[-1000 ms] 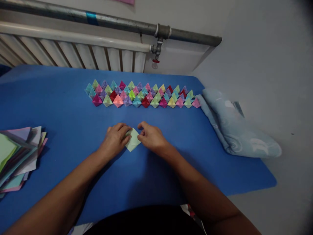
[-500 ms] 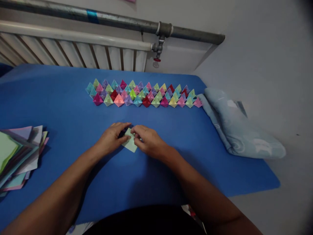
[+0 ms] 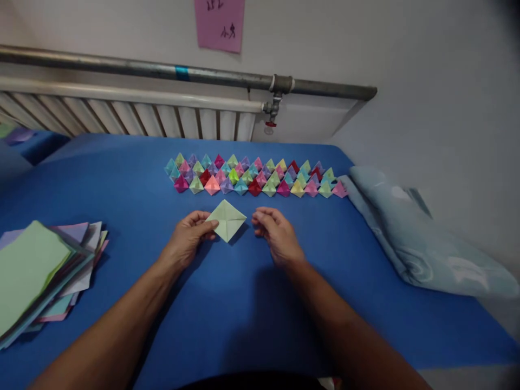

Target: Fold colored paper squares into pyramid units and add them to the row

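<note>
A pale green paper (image 3: 230,219), folded into a small square with crease lines and standing on one corner like a diamond, is held just above the blue surface. My left hand (image 3: 190,236) pinches its left corner, thumb on the front and fingers behind. To the right of the paper, apart from it, my right hand (image 3: 278,233) is loosely curled with nothing in it. Beyond both hands, several rows of small pointed folded paper pieces (image 3: 254,187) in many colours stand close together.
A stack of coloured paper sheets (image 3: 30,276) lies at the left. On the right is a folded light-blue blanket (image 3: 422,244). A white radiator (image 3: 162,120) and a metal pipe (image 3: 227,76) run along the back wall, below a pink note (image 3: 220,24). The blue surface (image 3: 195,325) spreads beneath.
The paper was low between both hands; now it is lifted and turned to face me in my left hand. My right hand has let go and moved right. The view has tilted up.
</note>
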Demonstrator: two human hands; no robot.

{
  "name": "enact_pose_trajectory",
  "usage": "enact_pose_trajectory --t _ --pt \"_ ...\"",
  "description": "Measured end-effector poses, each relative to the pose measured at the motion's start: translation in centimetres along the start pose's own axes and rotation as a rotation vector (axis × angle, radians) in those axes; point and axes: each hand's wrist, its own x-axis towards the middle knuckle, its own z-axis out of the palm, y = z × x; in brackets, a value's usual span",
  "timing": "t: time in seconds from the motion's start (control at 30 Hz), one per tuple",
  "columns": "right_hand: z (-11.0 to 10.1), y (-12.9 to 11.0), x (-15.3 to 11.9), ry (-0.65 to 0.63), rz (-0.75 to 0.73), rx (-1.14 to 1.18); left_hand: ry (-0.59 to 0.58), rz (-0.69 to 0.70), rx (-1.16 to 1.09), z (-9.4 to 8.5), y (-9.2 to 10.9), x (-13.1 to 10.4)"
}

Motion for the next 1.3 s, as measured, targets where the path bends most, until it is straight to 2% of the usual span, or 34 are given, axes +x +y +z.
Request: enact_pose_trajectory --t 0.1,0.23,0.5,0.67,0.77,0.87,0.97,1.1,1.3 --pt "1.0 0.3 -0.4 -0.102 0.130 0.038 0.034 -0.070 -0.122 0.5 -0.1 -0.4" --pt "2.1 0.6 -1.0 -0.165 0.128 0.083 0.011 -0.086 -0.211 1.3 -1.0 -1.1" --pt "2.3 1.4 -1.0 -0.096 0.109 0.171 -0.026 -0.113 -0.284 2.0 -2.2 -2.0" --pt "2.3 1.3 -1.2 -0.098 0.064 0.113 -0.030 -0.124 -0.277 2.2 -2.4 -2.3" --pt "2.2 1.4 -1.1 -0.099 0.037 0.081 -0.049 -0.119 -0.240 2.3 -2.4 -2.5" --pt "1.9 1.2 -1.0 -0.084 0.021 0.011 -0.116 -0.092 -0.158 2.1 -2.1 -2.4" --pt "1.6 0.9 -1.1 -0.122 0.060 -0.054 -0.169 -0.052 -0.078 1.6 -1.6 -2.0" --pt "1.5 0.8 -1.4 -0.211 0.119 -0.073 -0.190 -0.032 0.074 0.8 -1.1 -1.5" --pt "1.5 1.0 -1.2 -0.232 0.140 -0.139 -0.181 0.027 0.262 0.2 -0.8 -1.4"
